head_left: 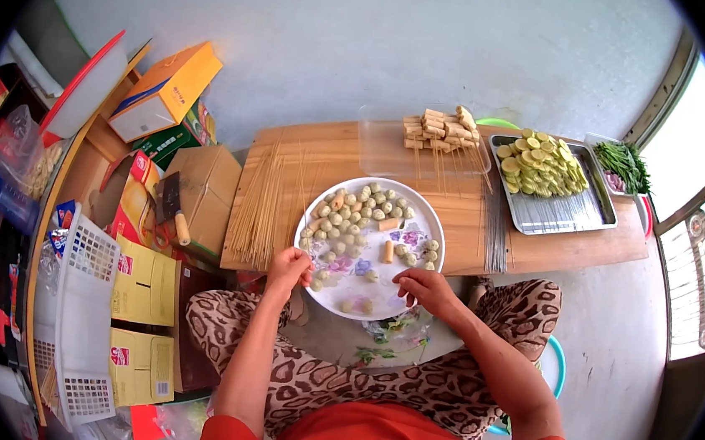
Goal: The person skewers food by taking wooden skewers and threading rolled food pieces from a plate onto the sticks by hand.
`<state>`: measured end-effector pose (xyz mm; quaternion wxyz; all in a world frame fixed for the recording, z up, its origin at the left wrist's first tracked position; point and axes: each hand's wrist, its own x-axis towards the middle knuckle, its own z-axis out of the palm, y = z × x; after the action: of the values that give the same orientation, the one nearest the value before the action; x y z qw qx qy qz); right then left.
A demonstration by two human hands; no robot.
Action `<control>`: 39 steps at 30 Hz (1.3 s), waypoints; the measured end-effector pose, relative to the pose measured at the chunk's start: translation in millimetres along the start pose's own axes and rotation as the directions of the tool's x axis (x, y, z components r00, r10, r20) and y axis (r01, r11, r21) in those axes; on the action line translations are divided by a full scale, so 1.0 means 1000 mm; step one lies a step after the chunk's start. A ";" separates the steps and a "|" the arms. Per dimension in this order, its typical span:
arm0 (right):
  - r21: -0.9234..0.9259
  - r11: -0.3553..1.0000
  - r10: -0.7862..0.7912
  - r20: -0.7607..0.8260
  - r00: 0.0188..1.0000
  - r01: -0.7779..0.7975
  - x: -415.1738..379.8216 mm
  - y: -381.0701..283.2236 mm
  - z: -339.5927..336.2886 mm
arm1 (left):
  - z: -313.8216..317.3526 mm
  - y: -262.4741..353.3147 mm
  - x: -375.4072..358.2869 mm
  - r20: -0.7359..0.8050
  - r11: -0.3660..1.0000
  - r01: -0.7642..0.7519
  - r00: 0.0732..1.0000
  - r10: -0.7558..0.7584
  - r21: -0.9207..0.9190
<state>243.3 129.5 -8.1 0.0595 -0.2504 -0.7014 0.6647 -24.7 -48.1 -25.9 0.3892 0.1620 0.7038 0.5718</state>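
My left hand (290, 268) is closed at the left rim of a round white flowered plate (345, 280). A thin wooden skewer (304, 192) rises from it, and a few small pieces near the fingers appear threaded on it. My right hand (428, 293) hangs over the plate's lower right rim, fingers bent and slightly apart, with nothing visible in them. Speckled pale-green balls (356, 217) crowd the upper part of the plate, with some loose ones lower down. Short tan cylinder pieces (388, 252) lie among them.
Bare skewers (258, 212) lie at the table's left. Behind the plate, a clear tray (377, 151) holds skewered tan rolls (440, 130). Right of it, a metal tray (539, 220) bears sliced green rounds (540, 163). A cleaver (173, 204) rests by cardboard boxes (205, 175) on the left.
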 end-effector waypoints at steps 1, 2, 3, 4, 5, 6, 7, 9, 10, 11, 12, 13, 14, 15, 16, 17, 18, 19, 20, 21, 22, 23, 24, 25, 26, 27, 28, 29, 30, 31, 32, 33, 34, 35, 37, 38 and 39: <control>0.004 1.000 0.008 -0.024 1.000 -0.008 0.000 -0.001 -0.001 | 0.011 0.004 -0.013 0.093 0.999 -0.009 0.996 0.013 -0.052; 0.056 0.998 0.000 -0.040 0.999 0.003 0.000 -0.001 -0.003 | 0.021 0.004 -0.022 0.176 1.000 0.009 0.984 -0.006 -0.017; 0.106 0.994 -0.010 -0.060 0.998 0.016 0.001 -0.003 -0.005 | 0.035 0.006 -0.035 0.224 0.997 -0.023 0.974 0.039 -0.076; 0.165 0.986 0.004 -0.094 0.996 0.011 0.000 -0.006 -0.006 | 0.045 0.006 -0.045 0.288 0.998 -0.023 0.957 0.038 -0.057; 0.224 0.975 0.019 -0.127 0.992 0.009 0.000 -0.008 -0.009 | 0.054 0.003 -0.052 0.351 0.999 -0.023 0.936 0.035 -0.038; 0.261 0.965 0.004 -0.138 0.990 0.032 -0.002 -0.013 -0.012 | 0.063 -0.001 -0.058 0.379 0.999 -0.016 0.925 0.027 -0.033; 0.264 0.964 0.017 -0.167 0.986 0.028 -0.004 -0.018 -0.015 | 0.072 -0.005 -0.062 0.431 1.000 -0.012 0.902 0.023 -0.028; 0.390 0.920 0.019 -0.157 0.987 0.044 -0.009 -0.027 -0.020 | 0.087 -0.017 -0.068 0.501 1.000 -0.003 0.865 0.013 -0.020; 0.422 0.906 0.034 -0.178 0.983 0.044 -0.012 -0.032 -0.020 | 0.092 -0.022 -0.071 0.530 0.999 -0.013 0.848 -0.011 0.041; 0.422 0.905 0.037 -0.189 0.981 0.047 -0.013 -0.031 -0.022 | 0.097 -0.025 -0.073 0.552 0.994 -0.028 0.834 -0.033 0.101; 0.433 0.900 0.037 -0.184 0.982 0.047 -0.012 -0.028 -0.023 | 0.099 -0.026 -0.075 0.584 0.992 -0.050 0.811 -0.028 0.117; 0.446 0.894 0.036 -0.176 0.984 0.047 -0.010 -0.024 -0.023 | 0.101 -0.027 -0.076 0.587 0.992 -0.050 0.809 -0.030 0.120; 0.465 0.884 0.024 -0.167 0.986 0.057 -0.008 -0.022 -0.023 | 0.103 -0.028 -0.078 0.604 0.990 -0.049 0.796 -0.043 0.134; 0.468 0.882 0.025 -0.167 0.986 0.057 -0.008 -0.019 -0.023 | 0.105 -0.029 -0.079 0.619 0.988 -0.046 0.783 -0.057 0.149; 0.468 0.881 0.022 -0.189 0.982 0.070 -0.008 -0.016 -0.023 | 0.107 -0.032 -0.079 0.626 0.991 -0.027 0.778 -0.061 0.130; 0.469 0.880 0.023 -0.208 0.978 0.079 -0.009 -0.015 -0.022 | 0.109 -0.032 -0.081 0.624 0.991 -0.020 0.778 -0.068 0.133; 0.465 0.878 0.013 -0.268 0.963 0.117 -0.009 -0.014 -0.024 | 0.110 -0.031 -0.082 0.626 0.992 -0.027 0.778 -0.057 0.123; 0.460 0.874 0.004 -0.324 0.946 0.154 -0.007 -0.014 -0.026 | 0.109 -0.030 -0.082 0.624 0.993 -0.033 0.780 -0.047 0.116; 0.493 0.842 -0.036 -0.356 0.934 0.220 -0.008 -0.014 -0.032 | 0.106 -0.029 -0.080 0.614 0.992 -0.023 0.787 -0.060 0.127; 0.492 0.829 -0.059 -0.395 0.917 0.265 -0.010 -0.022 -0.038 | 0.103 -0.028 -0.075 0.599 0.979 -0.067 0.798 -0.062 0.191; 0.483 0.833 -0.048 -0.422 0.905 0.270 -0.012 -0.025 -0.044 | 0.102 -0.028 -0.068 0.588 0.961 -0.110 0.806 -0.063 0.253; 0.470 0.839 -0.038 -0.452 0.891 0.274 -0.014 -0.027 -0.048 | 0.101 -0.027 -0.061 0.586 0.960 -0.106 0.807 -0.070 0.260; 0.474 0.837 -0.032 -0.454 0.890 0.272 -0.016 -0.029 -0.049 | 0.097 -0.026 -0.053 0.539 0.967 -0.098 0.841 -0.047 0.237; 0.487 0.831 -0.016 -0.465 0.885 0.271 -0.019 -0.031 -0.051 | 0.095 -0.026 -0.044 0.490 0.973 -0.093 0.871 -0.022 0.211; 0.499 0.823 -0.002 -0.474 0.880 0.270 -0.020 -0.033 -0.052 | 0.092 -0.025 -0.033 0.468 0.963 -0.126 0.884 0.000 0.239; 0.501 0.822 -0.001 -0.474 0.881 0.271 -0.021 -0.033 -0.053 | 0.093 -0.023 -0.023 0.467 0.962 -0.126 0.884 -0.001 0.241; 0.501 0.826 0.007 -0.467 0.884 0.258 -0.021 -0.032 -0.052 | 0.094 -0.022 -0.014 0.436 0.952 -0.163 0.899 0.035 0.259; 0.501 0.830 0.016 -0.458 0.889 0.243 -0.022 -0.031 -0.050 | 0.095 -0.021 -0.005 0.405 0.940 -0.198 0.912 0.072 0.277; 0.506 0.828 0.020 -0.454 0.891 0.240 -0.023 -0.032 -0.050 | 0.098 -0.021 0.004 0.401 0.940 -0.192 0.914 0.067 0.281; 0.489 0.842 0.021 -0.452 0.892 0.228 -0.025 -0.034 -0.050 | 0.102 -0.021 0.014 0.388 0.891 -0.292 0.910 0.146 0.348; 0.470 0.856 0.022 -0.449 0.893 0.216 -0.026 -0.036 -0.049 | 0.106 -0.021 0.024 0.381 0.826 -0.382 0.897 0.224 0.414; 0.474 0.855 0.026 -0.446 0.895 0.212 -0.027 -0.036 -0.049 | 0.113 -0.018 0.033 0.378 0.827 -0.377 0.899 0.220 0.417; 0.461 0.863 0.024 -0.446 0.895 0.207 -0.028 -0.037 -0.049 | 0.120 -0.014 0.043 0.405 0.720 -0.502 0.854 0.326 0.479; 0.445 0.872 0.019 -0.443 0.896 0.202 -0.027 -0.037 -0.049 | 0.127 -0.009 0.051 0.437 0.589 -0.608 0.794 0.424 0.533; 0.448 0.873 0.018 -0.423 0.906 0.192 -0.027 -0.035 -0.050 | 0.144 0.001 0.063 0.436 0.491 -0.649 0.758 0.485 0.581; 0.450 0.874 0.019 -0.412 0.911 0.186 -0.026 -0.034 -0.051 | 0.151 0.006 0.068 0.449 0.385 -0.683 0.712 0.540 0.621; 0.452 0.873 0.014 -0.402 0.916 0.185 -0.025 -0.034 -0.051 | 0.156 0.008 0.073 0.440 0.384 -0.676 0.717 0.541 0.629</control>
<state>276.9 164.8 36.7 0.2889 -0.3239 -0.4982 0.7506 40.9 108.8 -51.4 0.1020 0.6009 0.7294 0.3106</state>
